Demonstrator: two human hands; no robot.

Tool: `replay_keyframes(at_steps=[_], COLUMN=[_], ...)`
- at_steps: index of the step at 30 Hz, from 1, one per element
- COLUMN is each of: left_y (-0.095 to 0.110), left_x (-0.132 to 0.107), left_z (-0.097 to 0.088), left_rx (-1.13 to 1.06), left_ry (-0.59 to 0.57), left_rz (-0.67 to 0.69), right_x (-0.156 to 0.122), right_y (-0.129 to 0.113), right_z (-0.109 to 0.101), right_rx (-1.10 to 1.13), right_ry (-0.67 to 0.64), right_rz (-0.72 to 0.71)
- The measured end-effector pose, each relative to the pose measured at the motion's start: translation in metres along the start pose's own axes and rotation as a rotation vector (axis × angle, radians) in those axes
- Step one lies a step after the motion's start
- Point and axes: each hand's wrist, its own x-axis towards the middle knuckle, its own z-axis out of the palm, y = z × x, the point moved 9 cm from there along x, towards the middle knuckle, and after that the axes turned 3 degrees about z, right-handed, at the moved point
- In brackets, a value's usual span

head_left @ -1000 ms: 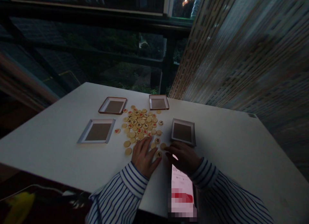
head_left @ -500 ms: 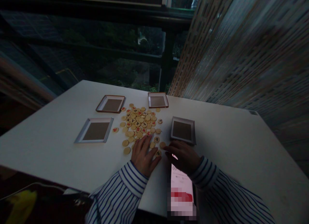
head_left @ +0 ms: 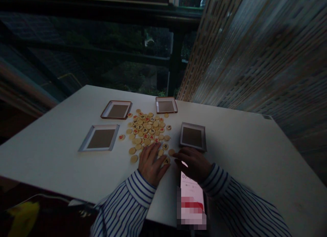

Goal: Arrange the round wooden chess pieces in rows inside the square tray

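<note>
Round wooden xiangqi pieces (head_left: 145, 130) lie in a loose heap on the white table, some showing red or black characters, others plain side up. My left hand (head_left: 151, 164) rests over the near edge of the heap, fingers apart, covering some pieces. By its thumb lies a piece with a black character (head_left: 166, 160). My right hand (head_left: 193, 162) hovers above a lit phone (head_left: 192, 189), its fingers stretched toward the left. Its index fingertip is at the edge of a plain piece (head_left: 171, 152); whether they touch I cannot tell.
Shallow box trays surround the heap: a grey one (head_left: 205, 138) on the right, a light one (head_left: 116, 133) on the left, and two brown-rimmed ones, back left (head_left: 102, 115) and back right (head_left: 166, 112). A window and a curtain (head_left: 230, 59) stand behind the white table (head_left: 51, 145).
Both hands keep nearly the same pose and place over the pieces. The whole view has shifted very slightly; no piece has visibly moved.
</note>
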Motion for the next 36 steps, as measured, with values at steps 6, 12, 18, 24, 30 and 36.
replay_keyframes(at_steps=[6, 12, 18, 24, 30, 36], left_y=[0.0, 0.005, 0.009, 0.011, 0.013, 0.01], left_x=[0.0, 0.006, 0.015, 0.026, 0.041, 0.054], left_z=[-0.002, -0.01, -0.023, -0.031, -0.032, -0.031], left_rx=[-0.02, -0.026, -0.067, -0.083, -0.087, -0.083], left_ry=[0.013, 0.057, 0.134, 0.197, 0.182, 0.172], left_rz=[0.0, 0.029, 0.005, 0.038, 0.069, 0.079], right_x=[-0.001, -0.001, -0.001, 0.0, -0.002, -0.004], right_y=[0.002, 0.004, 0.004, 0.009, 0.016, 0.021], right_z=[-0.003, -0.004, -0.011, -0.015, -0.021, -0.03], right_rx=[0.004, 0.011, -0.008, -0.008, -0.037, -0.074], right_ry=[0.035, 0.057, 0.108, 0.147, 0.192, 0.265], right_rz=[-0.004, 0.011, 0.024, 0.068, 0.131, 0.159])
